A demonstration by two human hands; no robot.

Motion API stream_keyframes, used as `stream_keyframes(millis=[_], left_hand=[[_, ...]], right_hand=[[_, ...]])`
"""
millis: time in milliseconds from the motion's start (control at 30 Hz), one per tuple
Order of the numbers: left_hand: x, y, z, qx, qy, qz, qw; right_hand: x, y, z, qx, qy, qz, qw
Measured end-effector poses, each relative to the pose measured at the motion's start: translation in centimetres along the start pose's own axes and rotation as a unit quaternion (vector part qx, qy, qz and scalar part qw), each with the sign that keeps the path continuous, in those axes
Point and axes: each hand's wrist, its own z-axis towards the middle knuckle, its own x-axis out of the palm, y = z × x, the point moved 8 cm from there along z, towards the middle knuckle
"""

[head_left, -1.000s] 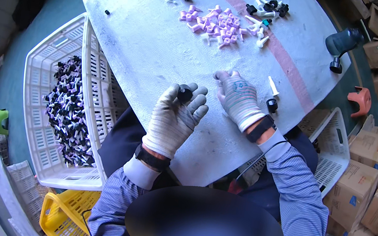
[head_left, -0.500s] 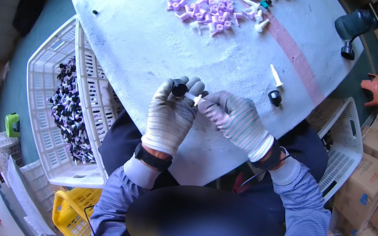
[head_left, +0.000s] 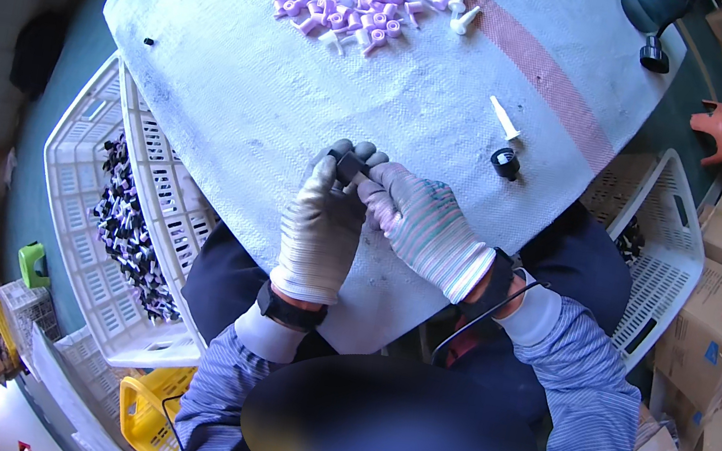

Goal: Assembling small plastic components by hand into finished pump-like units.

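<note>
Both of my hands wear pale knit gloves and meet over the near part of the table. My left hand [head_left: 322, 228] is closed around a black cap [head_left: 350, 168], palm up. Against that cap my right hand [head_left: 427, 226] pinches; the white tapered nozzle seen there earlier is now mostly hidden behind its fingers. To the right lie a loose white nozzle [head_left: 503, 118] and another black cap [head_left: 505, 163], apart from each other. Farther off spreads a pile of pink nozzle pieces [head_left: 361, 8].
The table has a white woven cover [head_left: 209, 102]. A white crate [head_left: 98, 266] of black-and-pink parts stands at the left, another white crate [head_left: 665, 279] at the right. A dark bottle-like object [head_left: 655, 12] lies at the far right edge. Cardboard boxes [head_left: 696, 323] are stacked beyond.
My right hand has moved left and closer to the black cap, covering most of the white nozzle between the hands. The whole view has shifted slightly.
</note>
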Motion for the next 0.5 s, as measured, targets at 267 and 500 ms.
stream_keyframes(millis=[267,500], left_hand=[[3.6,-1.1,-1.3,0.059,0.107,0.124,0.985],[5.8,-1.7,-2.7,0.09,0.168,0.193,0.962]], right_hand=[[-0.8,0.2,-0.6,-0.038,-0.017,-0.096,0.995],[-2.2,2.2,-2.2,-0.186,-0.142,-0.003,0.972]])
